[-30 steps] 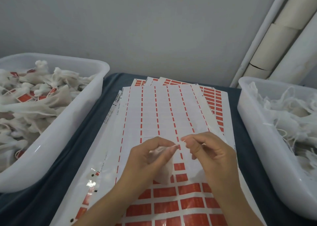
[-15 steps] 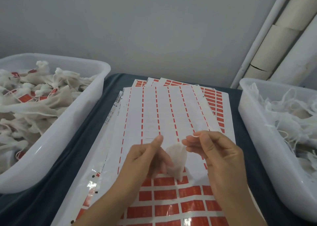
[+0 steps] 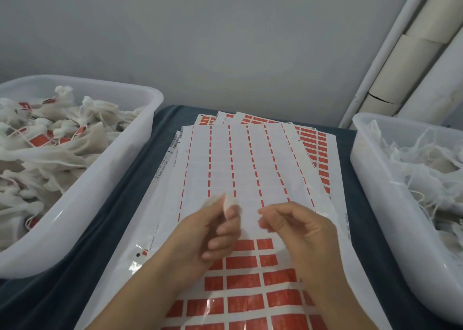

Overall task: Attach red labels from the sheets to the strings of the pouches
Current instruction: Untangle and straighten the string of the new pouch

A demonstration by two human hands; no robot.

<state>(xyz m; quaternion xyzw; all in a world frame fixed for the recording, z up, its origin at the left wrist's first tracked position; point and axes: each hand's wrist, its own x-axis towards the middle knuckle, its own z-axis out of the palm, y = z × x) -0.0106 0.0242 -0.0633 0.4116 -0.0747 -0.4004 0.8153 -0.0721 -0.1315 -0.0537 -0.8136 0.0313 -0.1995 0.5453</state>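
Note:
My left hand [image 3: 213,232] grips a small white pouch [image 3: 228,202]; only its top shows above my curled fingers. My right hand [image 3: 298,229] is just to the right of it, with thumb and forefinger pinched together, apparently on the pouch's string, which is too thin to see clearly. Both hands hover over the top label sheet [image 3: 240,166]. The sheet's upper part is peeled bare. Rows of red labels [image 3: 244,282] are still on the part of the sheet below my hands.
A white tub [image 3: 82,199] on the left holds pouches with red labels [image 3: 62,141]. A white tub [image 3: 375,216] on the right holds plain pouches with loose strings [image 3: 426,174]. More label sheets [image 3: 318,154] fan out underneath on the dark blue cloth [image 3: 120,204]. Pipes [image 3: 413,53] stand at the back right.
The pouch hung between my hands; now my left hand has gathered it in and lifted it. My hands have drawn slightly apart.

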